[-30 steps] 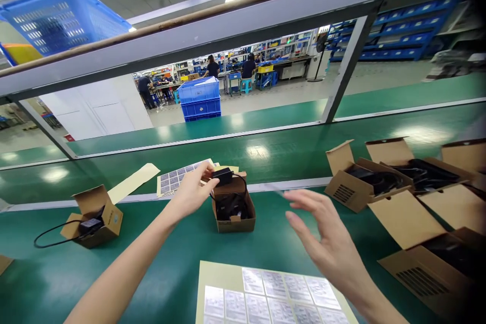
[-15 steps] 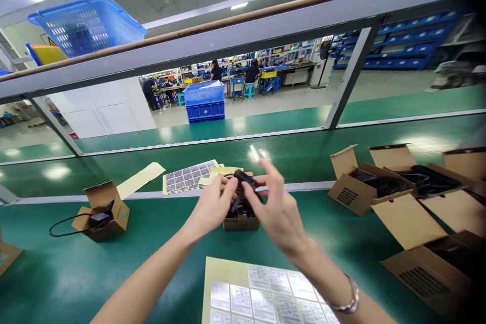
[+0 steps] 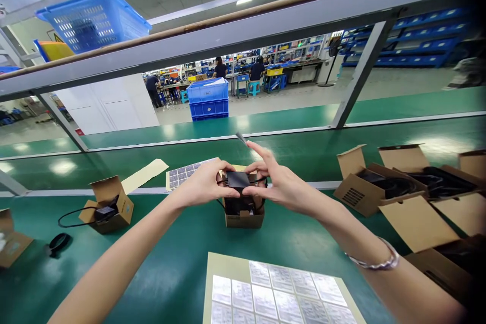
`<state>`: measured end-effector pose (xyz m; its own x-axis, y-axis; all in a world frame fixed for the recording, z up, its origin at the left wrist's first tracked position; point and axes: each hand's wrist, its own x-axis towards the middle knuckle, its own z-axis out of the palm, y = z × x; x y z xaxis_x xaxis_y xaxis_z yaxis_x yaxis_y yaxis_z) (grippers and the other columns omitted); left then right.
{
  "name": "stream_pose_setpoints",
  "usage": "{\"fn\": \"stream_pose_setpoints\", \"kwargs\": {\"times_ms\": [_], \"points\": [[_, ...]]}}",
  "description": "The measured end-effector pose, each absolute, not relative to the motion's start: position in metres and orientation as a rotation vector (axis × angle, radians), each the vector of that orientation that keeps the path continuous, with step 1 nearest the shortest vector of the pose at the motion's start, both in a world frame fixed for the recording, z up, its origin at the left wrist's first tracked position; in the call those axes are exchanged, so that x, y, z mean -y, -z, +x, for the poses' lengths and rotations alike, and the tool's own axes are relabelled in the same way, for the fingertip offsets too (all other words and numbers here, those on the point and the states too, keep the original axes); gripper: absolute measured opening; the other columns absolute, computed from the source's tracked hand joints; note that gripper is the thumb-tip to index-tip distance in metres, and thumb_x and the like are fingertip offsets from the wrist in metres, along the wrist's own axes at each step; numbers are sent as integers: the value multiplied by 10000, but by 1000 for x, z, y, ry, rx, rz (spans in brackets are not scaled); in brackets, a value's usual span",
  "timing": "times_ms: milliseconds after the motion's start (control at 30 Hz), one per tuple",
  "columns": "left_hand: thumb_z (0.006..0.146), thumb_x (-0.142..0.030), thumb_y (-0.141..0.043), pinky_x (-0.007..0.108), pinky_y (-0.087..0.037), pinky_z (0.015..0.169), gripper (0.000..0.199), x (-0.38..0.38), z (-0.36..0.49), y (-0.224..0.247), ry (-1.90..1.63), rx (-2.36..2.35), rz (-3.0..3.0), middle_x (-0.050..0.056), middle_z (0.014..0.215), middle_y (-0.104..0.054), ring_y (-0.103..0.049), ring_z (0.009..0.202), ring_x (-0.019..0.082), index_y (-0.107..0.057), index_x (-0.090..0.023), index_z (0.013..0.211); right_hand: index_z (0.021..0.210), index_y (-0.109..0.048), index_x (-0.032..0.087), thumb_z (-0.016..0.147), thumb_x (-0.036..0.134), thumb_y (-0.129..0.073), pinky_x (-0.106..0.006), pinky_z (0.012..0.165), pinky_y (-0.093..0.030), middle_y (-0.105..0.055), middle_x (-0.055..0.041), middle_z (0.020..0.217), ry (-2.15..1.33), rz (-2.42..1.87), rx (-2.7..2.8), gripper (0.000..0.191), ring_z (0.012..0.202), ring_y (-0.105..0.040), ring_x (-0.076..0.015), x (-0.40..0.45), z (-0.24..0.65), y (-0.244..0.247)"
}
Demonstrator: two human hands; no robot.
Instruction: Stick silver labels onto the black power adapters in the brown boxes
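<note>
A flat black power adapter [image 3: 238, 180] with cables at both ends is held level above a small open cardboard box [image 3: 245, 221]. My left hand [image 3: 201, 183] pinches its left end between thumb and fingers. On the other end, my right hand [image 3: 283, 185] grips it with thumb and fingers, the index finger raised. A small silvery label [image 3: 240, 138] clings to that raised fingertip. Black cables and parts fill the box below. Nearer me lies a label sheet [image 3: 228, 263] with rows of shiny labels and a bare backing strip.
To the left stand an open box [image 3: 123, 207] with an adapter and a black cable coil [image 3: 59, 243]. Several open boxes [image 3: 357, 190] crowd the right side. Another label sheet [image 3: 182, 176] and a backing strip [image 3: 146, 174] lie behind. A shelf rail [image 3: 212, 23] crosses above.
The adapter has been turned so its broad flat face shows, and both hands now grip its two ends. The label on my right fingertip shifted left. The camera view moved slightly.
</note>
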<state>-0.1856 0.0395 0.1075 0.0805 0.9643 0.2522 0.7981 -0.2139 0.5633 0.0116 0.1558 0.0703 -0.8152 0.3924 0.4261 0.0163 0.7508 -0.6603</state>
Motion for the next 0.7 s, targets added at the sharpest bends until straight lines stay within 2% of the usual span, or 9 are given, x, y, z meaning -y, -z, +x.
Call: {"fn": "stream_pose_setpoints", "kwargs": {"times_ms": [67, 133, 167, 233, 300, 367, 500, 600, 700], "points": [[755, -314, -777, 245, -439, 645, 426, -34, -185, -104, -885, -1725, 2081, 7, 948, -598, -549, 743, 139, -637, -198, 1140, 1582, -57, 314, 876, 378, -697, -356, 749, -606, -688, -47, 1117, -887, -314, 2339, 956, 752, -680, -162, -156, 16, -62], [773, -208, -739, 240, -454, 656, 410, -26, -182, -96, -995, -1701, 2048, 11, 991, -589, -536, 731, 123, -609, -207, 1162, 1565, -161, 307, 890, 391, -681, -387, 849, -588, -642, -72, 1198, -827, -348, 2245, 856, 877, -673, -181, -153, 25, -58], [780, -160, -712, 240, -465, 673, 410, -22, -180, -91, -1063, -1700, 2031, 18, 1023, -587, -539, 755, 126, -596, -213, 1169, 1530, -269, 300, 904, 398, -663, -400, 900, -570, -609, -85, 1240, -784, -387, 2169, 746, 967, -659, -198, -151, 31, -57], [785, -103, -674, 248, -485, 716, 422, -12, -174, -82, -1187, -1715, 2013, 32, 1067, -585, -552, 828, 145, -578, -224, 1177, 1329, -532, 289, 925, 421, -626, -396, 932, -552, -553, -92, 1278, -711, -480, 1981, 435, 1103, -612, -229, -146, 45, -61], [791, -94, -666, 263, -502, 742, 414, -4, -167, -74, -1265, -1725, 1995, 41, 1060, -591, -562, 877, 166, -573, -227, 1172, 1030, -661, 280, 917, 461, -622, -354, 862, -567, -562, -76, 1206, -707, -550, 1826, 217, 1114, -600, -241, -140, 58, -67], [797, -106, -679, 279, -517, 762, 398, 2, -159, -67, -1311, -1725, 1972, 49, 1067, -600, -574, 888, 173, -575, -224, 1163, 879, -668, 275, 880, 504, -654, -312, 751, -576, -615, -58, 1031, -803, -594, 1777, 229, 983, -636, -227, -132, 67, -73], [809, -133, -706, 297, -530, 813, 414, 9, -146, -55, -1378, -1681, 1955, 56, 1125, -615, -599, 938, 181, -573, -234, 1188, 844, -685, 243, 843, 536, -682, -264, 556, -563, -638, -17, 719, -1153, -677, 1843, 293, 609, -620, -157, -109, 67, -73], [793, -99, -700, 290, -535, 846, 430, 12, -140, -47, -1413, -1630, 1927, 51, 1146, -619, -609, 995, 186, -583, -236, 1183, 824, -675, 216, 851, 522, -679, -237, 504, -553, -637, -3, 673, -1358, -686, 1846, 308, 526, -609, -129, -92, 55, -64], [751, -36, -671, 281, -544, 856, 491, 14, -137, -41, -1420, -1610, 1887, 44, 1160, -619, -616, 1014, 183, -588, -239, 1190, 802, -670, 199, 852, 526, -676, -234, 526, -571, -647, -12, 678, -1417, -695, 1843, 331, 561, -643, -141, -81, 45, -57]]}}
